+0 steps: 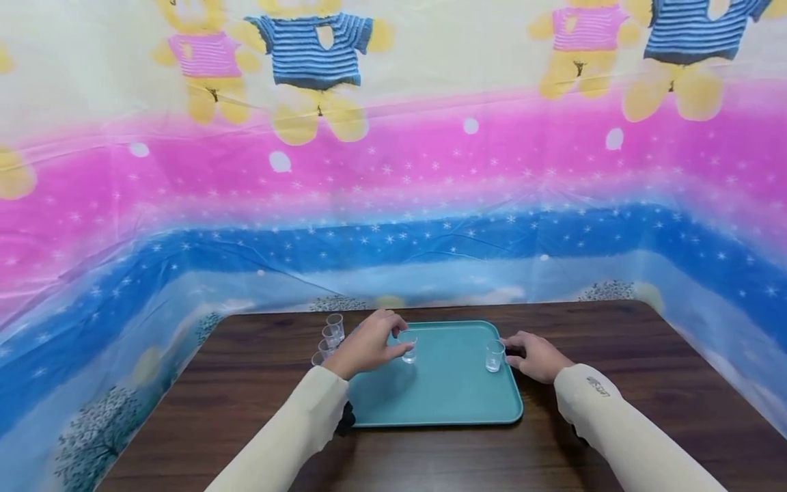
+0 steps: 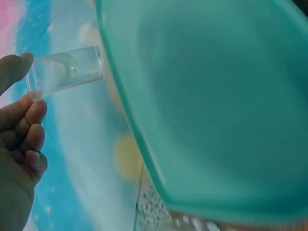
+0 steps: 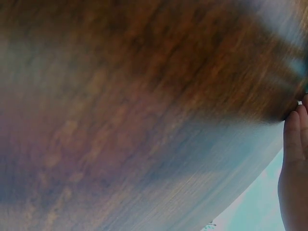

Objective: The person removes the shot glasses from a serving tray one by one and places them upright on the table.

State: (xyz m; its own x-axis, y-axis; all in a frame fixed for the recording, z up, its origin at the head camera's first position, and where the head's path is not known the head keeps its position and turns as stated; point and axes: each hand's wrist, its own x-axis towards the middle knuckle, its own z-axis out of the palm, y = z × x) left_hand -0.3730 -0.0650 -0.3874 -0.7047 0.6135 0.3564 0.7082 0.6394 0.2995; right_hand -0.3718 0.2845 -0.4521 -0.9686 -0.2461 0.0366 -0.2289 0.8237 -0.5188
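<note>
In the head view my left hand [image 1: 371, 345] pinches a small clear shot glass [image 1: 408, 354] over the left half of the green tray [image 1: 455, 396]. The left wrist view shows the thumb and fingers at one end of this glass [image 2: 67, 72], with its other end pointing towards the tray. My right hand [image 1: 536, 355] rests at the tray's right edge, its fingertips beside a second shot glass [image 1: 494, 358] that stands on the tray. Whether they touch that glass or only the rim is unclear. In the right wrist view, the fingers [image 3: 292, 137] look straight and reach down by the tabletop.
Several more clear shot glasses [image 1: 332, 335] stand in a row on the dark wooden table [image 1: 246, 383], left of the tray and partly behind my left hand. A patterned cloth [image 1: 430, 253] hangs behind the table and along its sides.
</note>
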